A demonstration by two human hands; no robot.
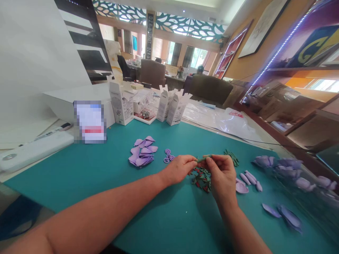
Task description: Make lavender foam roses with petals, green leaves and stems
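While both hands meet just R of the frame's ctr, they share one thin green pc (204, 159), held up btwn the fingertips over the green mat (148, 218). The L hand (180, 170) has its thumb & finger pinched at the L end of it; the R hand (221, 173) pinches it nearer the other end. So both grips are narrow, w/ almost no gap. Can't tell if a 2nd small bit is hidden under the fingers.

Step in hand, I'd say: small finger work on this one pc, maybe a push, twist or fit. The next move prob. calls for a soft, steady pinch w/ both hands close & the tips lined up, b/c the pc is thin & could slip or bend.

Just under the hands is a heap of green & red bits (201, 180). More green sticks (232, 158) lie R of the R hand, w/ little purple tubes (250, 177) below them, nr a cupped petal (242, 188). Ctr L of the frame has a purple petal pile (143, 157), w/ small purple wheels (166, 160) btwn it & the L hand. Purple flowers (288, 169) lie at mid R, a bit blurry; two loose petals (290, 218) sit lower R. White boxes (121, 106) stand at upper mid.
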